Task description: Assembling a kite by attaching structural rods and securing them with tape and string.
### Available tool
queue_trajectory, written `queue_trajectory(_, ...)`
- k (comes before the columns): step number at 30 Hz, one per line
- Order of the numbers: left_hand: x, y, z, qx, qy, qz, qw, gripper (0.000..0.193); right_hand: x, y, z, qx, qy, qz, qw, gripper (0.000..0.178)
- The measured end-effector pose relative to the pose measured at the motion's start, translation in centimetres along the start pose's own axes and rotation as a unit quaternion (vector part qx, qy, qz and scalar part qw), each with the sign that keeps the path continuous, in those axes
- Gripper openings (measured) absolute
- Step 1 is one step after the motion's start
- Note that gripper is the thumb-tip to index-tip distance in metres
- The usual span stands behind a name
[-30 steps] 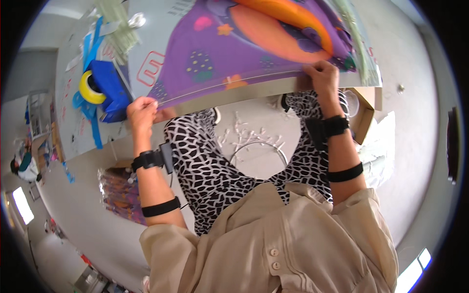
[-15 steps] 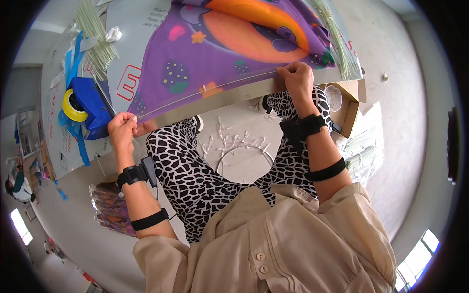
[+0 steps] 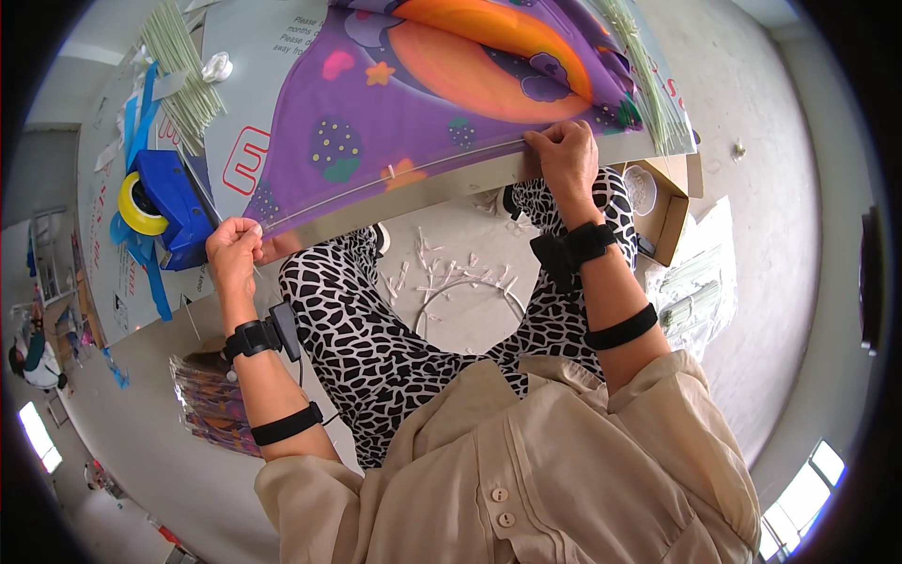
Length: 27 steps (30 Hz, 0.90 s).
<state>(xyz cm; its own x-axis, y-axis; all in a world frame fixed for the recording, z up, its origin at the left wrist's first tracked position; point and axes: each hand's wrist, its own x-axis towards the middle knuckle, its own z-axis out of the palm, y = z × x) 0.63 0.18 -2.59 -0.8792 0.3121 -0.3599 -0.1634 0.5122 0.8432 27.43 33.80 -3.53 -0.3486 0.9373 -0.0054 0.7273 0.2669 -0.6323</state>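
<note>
A purple printed sheet [image 3: 413,113] with orange shapes, stars and dotted eggs lies on the grey board [image 3: 249,56], its far right part folded up. Along its near edge runs a thin white rod [image 3: 456,156], with a small white tab near the middle. At the sheet's left corner my left hand [image 3: 232,252] is closed in a pinch on the edge. My right hand [image 3: 567,164] is closed too, thumb and finger pinching the same edge farther right. The fingers hide the parts of rod and sheet between them.
Left of the sheet stands a blue tape dispenser [image 3: 178,211] with yellow tape [image 3: 141,204]. Thin pale rods [image 3: 178,80] lie at the far left, more [image 3: 639,75] at the far right. An open cardboard box [image 3: 669,221] sits right of my knee. White scraps [image 3: 460,268] litter the floor.
My right hand has shifted slightly left along the sheet's edge. The left hand stays at the corner, almost unmoved.
</note>
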Motion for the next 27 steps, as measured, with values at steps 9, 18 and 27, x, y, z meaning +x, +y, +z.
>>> queue_trajectory(9,-0.1,0.1,0.0,-0.011,-0.013,0.006,1.000,0.004,-0.2,-0.1,0.2,-0.020,0.008,-0.005,1.000,0.025)
queue_trajectory(18,0.0,-0.3,0.0,-0.007,-0.001,0.017,1.000,0.003,0.1,0.2,0.5,-0.038,0.023,-0.028,0.999,0.025)
queue_trajectory(27,-0.3,0.5,0.8,0.068,0.015,0.021,0.997,0.001,0.5,0.5,0.2,-0.050,0.014,-0.044,0.998,0.030)
